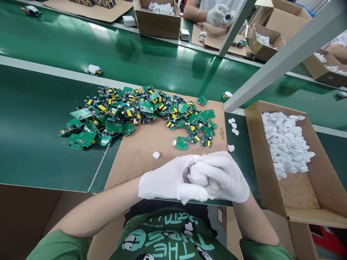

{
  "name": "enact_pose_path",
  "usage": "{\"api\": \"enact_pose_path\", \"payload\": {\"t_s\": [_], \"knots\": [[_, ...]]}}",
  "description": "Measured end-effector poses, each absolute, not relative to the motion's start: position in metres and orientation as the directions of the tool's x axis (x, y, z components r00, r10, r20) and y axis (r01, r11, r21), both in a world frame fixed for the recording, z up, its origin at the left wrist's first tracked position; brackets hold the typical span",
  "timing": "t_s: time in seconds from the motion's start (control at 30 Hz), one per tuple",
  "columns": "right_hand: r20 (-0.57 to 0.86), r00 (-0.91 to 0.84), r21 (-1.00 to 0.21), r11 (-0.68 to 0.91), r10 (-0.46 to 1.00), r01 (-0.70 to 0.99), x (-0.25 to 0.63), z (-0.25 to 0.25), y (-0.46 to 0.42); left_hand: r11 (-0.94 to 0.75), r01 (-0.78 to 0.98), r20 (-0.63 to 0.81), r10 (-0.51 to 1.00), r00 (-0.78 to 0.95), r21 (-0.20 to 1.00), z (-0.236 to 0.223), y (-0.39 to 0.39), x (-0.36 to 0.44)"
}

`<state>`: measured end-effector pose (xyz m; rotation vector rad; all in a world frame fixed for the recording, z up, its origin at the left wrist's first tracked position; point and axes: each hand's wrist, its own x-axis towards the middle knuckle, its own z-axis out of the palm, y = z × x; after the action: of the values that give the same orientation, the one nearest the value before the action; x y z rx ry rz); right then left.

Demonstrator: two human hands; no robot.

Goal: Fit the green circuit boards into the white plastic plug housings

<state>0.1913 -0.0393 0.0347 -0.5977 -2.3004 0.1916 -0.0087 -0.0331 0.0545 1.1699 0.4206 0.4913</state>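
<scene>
Both hands wear white gloves and meet above the front edge of the cardboard sheet (135, 155). My left hand (165, 178) is closed round a small piece, with a sliver of dark and reddish parts like a circuit board's showing between palm and fingers. Curled over the same spot, the fingers of my right hand (227, 177) hide most of it. Whitish material also shows there, hard to tell from the glove. Just beyond lie a loose green circuit board (181, 143), a small white disc (174, 142) and a crumpled white pad (156, 155).
A heap of circuit boards (124, 108) covers the sheet's far left. To the right stands a cardboard box (267, 173) of white pads (287, 141), with white discs (233, 125) beside it. A slanted metal post (276, 68) rises at right. Across the green conveyor (151, 57), a co-worker's gloved hands (221, 16) work.
</scene>
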Motion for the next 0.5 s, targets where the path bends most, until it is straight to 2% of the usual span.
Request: {"api": "enact_pose_path", "payload": {"t_s": [0.07,0.2,0.33,0.43,0.5], "knots": [[0.651,-0.605,-0.282,0.886,0.459,0.369,0.1912,0.0342,-0.0399,0.309,-0.135,-0.068,0.565,0.822,0.941,0.0556,-0.0333,-0.0099],[0.668,-0.583,-0.270,0.881,0.462,0.389,0.1881,0.0352,-0.0400,0.274,-0.133,-0.086,0.661,0.745,0.953,0.0533,-0.0354,-0.0109],[0.687,-0.576,-0.262,0.890,0.443,0.373,0.1864,0.0374,-0.0401,0.307,-0.148,-0.059,0.575,0.816,0.940,0.0490,-0.0332,-0.0130],[0.658,-0.569,-0.322,0.867,0.494,0.381,0.1886,0.0367,-0.0412,0.413,-0.210,-0.035,0.511,0.859,0.886,0.0474,-0.0333,-0.0130],[0.567,-0.593,-0.396,0.820,0.572,0.412,0.1903,0.0348,-0.0417,0.485,-0.259,-0.047,0.531,0.846,0.835,0.0461,-0.0357,-0.0116]]}}
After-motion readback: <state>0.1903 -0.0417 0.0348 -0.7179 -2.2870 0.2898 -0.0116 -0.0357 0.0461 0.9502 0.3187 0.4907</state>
